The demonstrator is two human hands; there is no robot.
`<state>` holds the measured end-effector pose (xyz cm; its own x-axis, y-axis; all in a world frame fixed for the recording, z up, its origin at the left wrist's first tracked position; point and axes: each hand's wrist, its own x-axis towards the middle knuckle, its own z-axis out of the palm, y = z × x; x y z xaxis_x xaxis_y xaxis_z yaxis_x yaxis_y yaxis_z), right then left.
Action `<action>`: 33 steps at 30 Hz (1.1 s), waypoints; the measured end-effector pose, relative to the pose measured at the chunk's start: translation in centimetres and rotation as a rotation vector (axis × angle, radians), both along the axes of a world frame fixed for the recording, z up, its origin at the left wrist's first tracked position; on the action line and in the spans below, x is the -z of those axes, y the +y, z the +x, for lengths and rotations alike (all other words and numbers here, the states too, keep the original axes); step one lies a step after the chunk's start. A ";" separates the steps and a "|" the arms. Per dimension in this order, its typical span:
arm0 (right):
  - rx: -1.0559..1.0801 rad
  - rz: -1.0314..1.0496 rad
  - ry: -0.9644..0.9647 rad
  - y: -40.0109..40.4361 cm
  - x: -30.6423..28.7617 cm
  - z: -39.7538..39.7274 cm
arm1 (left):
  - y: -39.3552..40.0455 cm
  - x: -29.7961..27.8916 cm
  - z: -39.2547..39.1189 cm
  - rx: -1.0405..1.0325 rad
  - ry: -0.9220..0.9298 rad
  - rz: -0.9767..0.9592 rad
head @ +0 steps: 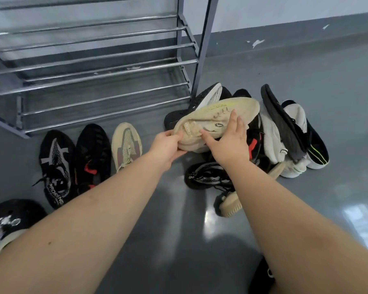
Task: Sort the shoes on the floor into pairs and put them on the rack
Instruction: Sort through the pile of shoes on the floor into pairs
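A beige knit sneaker is held on its side above a heap of shoes. My left hand grips its heel end. My right hand rests against its side with the fingers spread. On the floor to the left stand three single shoes in a row: a black-and-grey sneaker, a black sneaker with red accents and a matching beige sneaker. The grey metal rack stands behind them with bare shelves.
The heap holds black, white and black-and-white shoes, and one beige-soled shoe lies nearer me. Another black shoe with a pale sole sits at the lower left. The rack's right post stands next to the heap. Grey floor and wall surround everything.
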<state>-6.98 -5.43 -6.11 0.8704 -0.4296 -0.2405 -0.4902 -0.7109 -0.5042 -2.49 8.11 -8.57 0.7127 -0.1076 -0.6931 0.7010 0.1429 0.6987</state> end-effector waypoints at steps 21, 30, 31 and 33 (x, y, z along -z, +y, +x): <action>0.068 0.887 0.348 8.8 0.8 -0.7 | 11.6 0.4 -5.1 0.241 0.161 0.054; 0.152 0.785 0.335 9.3 4.0 2.4 | 10.3 2.9 -4.1 0.213 0.178 0.103; 0.144 0.776 0.330 9.3 4.2 2.8 | 10.2 3.1 -3.9 0.191 0.175 0.099; 0.132 0.768 0.326 9.4 4.7 3.4 | 10.0 3.3 -3.6 0.160 0.179 0.096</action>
<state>-3.59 3.93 -10.81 0.6608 -0.1370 -0.7379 -0.7501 -0.1549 -0.6429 -6.08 18.10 -11.84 0.5573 -0.1369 -0.8189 0.8228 -0.0412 0.5668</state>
